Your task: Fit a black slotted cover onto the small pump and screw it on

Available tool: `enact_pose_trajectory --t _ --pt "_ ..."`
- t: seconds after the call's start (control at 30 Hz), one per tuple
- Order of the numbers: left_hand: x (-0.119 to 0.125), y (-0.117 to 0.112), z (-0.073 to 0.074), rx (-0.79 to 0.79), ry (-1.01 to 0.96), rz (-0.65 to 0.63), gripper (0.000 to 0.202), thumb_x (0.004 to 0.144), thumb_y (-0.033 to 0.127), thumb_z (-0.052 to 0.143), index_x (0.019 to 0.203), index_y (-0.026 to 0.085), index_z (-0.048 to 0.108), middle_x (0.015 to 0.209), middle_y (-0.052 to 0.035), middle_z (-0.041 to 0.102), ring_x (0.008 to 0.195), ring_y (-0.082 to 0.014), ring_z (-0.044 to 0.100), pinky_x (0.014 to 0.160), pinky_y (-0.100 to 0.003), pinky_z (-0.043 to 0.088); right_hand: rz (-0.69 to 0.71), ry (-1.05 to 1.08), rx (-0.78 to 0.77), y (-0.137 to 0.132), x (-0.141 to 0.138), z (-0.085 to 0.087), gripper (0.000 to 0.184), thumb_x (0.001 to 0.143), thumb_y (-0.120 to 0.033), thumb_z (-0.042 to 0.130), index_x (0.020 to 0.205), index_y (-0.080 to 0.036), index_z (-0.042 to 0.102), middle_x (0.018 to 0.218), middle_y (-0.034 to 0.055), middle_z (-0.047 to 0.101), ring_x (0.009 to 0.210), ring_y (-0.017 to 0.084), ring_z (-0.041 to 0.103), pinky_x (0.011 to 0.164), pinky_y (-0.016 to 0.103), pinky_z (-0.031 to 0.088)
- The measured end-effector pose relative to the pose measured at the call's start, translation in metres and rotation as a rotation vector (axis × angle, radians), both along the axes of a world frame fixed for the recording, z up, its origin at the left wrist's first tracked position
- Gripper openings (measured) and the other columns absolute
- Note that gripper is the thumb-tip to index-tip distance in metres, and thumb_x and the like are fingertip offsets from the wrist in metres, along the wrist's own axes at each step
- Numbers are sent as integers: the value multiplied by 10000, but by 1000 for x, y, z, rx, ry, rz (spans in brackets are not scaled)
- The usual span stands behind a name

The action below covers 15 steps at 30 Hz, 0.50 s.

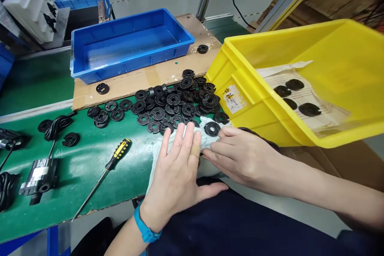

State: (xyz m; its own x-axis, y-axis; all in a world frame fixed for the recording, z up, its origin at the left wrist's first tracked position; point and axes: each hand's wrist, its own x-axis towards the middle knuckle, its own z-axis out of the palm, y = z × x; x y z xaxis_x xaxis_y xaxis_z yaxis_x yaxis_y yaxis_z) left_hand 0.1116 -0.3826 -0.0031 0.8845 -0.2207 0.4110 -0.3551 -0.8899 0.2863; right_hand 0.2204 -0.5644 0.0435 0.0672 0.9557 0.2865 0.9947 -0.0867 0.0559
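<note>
My left hand (177, 172) lies flat with fingers stretched out on a pale blue cloth (154, 164); its thumb points to the right. My right hand (246, 158) is beside it, fingers curled together in a pinch at the cloth. A dark edge shows at those fingertips, but what they hold is mostly hidden. One black grooved disc (212, 129) with a centre hole rests on the cloth by my right knuckles. Just beyond the cloth spreads a pile of similar black discs (173, 99), some flat, some on edge.
A yellow bin (243, 72) with several dark discs on paper stands at the right. Behind the pile, a blue tray (132, 64) sits on cardboard (144, 78). A screwdriver (118, 154) and a small black corded pump-like device (40, 178) lie on the green surface at left.
</note>
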Motion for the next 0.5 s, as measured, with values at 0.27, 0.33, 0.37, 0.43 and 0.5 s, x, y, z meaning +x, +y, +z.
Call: enact_pose_trajectory --t 0.27,0.33,0.37,0.43,0.5 --pt "7 -16 2 188 129 77 1100 919 729 575 1581 -85 242 1663 -373 291 1611 -458 225 1290 -685 224 22 -26 6 0 2 2 462 1068 -45 345 720 -161 625 673 0 509 628 173 370 684 367 295" --pt "8 -18 -1 201 127 75 1027 936 651 591 1561 -96 265 1618 -390 366 1572 -488 307 1269 -693 266 32 -40 2 -1 3 1 465 1057 -28 340 728 -163 639 683 4 527 636 175 390 697 371 306" --pt "8 -18 -2 202 122 69 992 939 619 594 1543 -105 287 1576 -394 425 1538 -501 369 1260 -692 287 35 -44 6 -1 3 1 468 1052 -23 339 726 -168 642 683 6 530 638 177 396 705 372 314" --pt "10 -19 -3 200 112 53 934 934 578 598 1501 -119 341 1461 -386 545 1445 -509 493 1243 -686 325 31 -49 23 -2 4 0 476 1047 -17 341 716 -176 644 674 7 525 635 177 399 719 374 329" --pt "11 -19 -4 192 116 60 893 920 552 619 1478 -101 376 1327 -341 635 1327 -483 601 1204 -678 390 32 -56 38 -2 4 -1 473 1042 -18 345 710 -174 645 658 7 514 622 175 390 714 373 335"
